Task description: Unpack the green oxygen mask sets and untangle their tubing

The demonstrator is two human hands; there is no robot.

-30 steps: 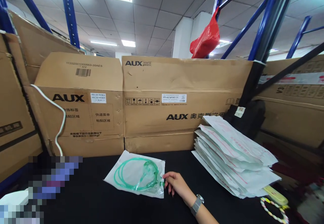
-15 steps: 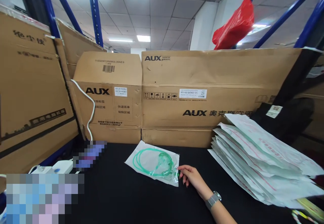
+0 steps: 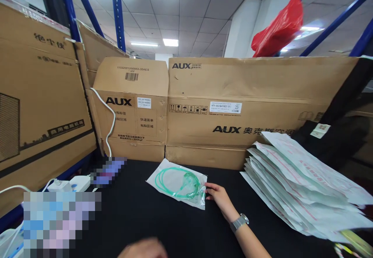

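Head view has the right hand (image 3: 220, 198) lying open, fingertips touching the right edge of the clear plastic pouch of coiled green tubing (image 3: 177, 182) flat on the black tabletop (image 3: 163, 227), where its slick film could slide from a shallow pinch; whether the blurred left hand (image 3: 142, 249) grips anything cannot be told.

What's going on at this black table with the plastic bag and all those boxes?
A person's right hand, with a silver wristwatch, rests its fingertips against the edge of a clear plastic bag of coiled green tubing lying flat on the black table. A blurred shape at the bottom edge is probably the left hand. A stack of white paper pouches lies to the right, and brown cardboard boxes stand behind.
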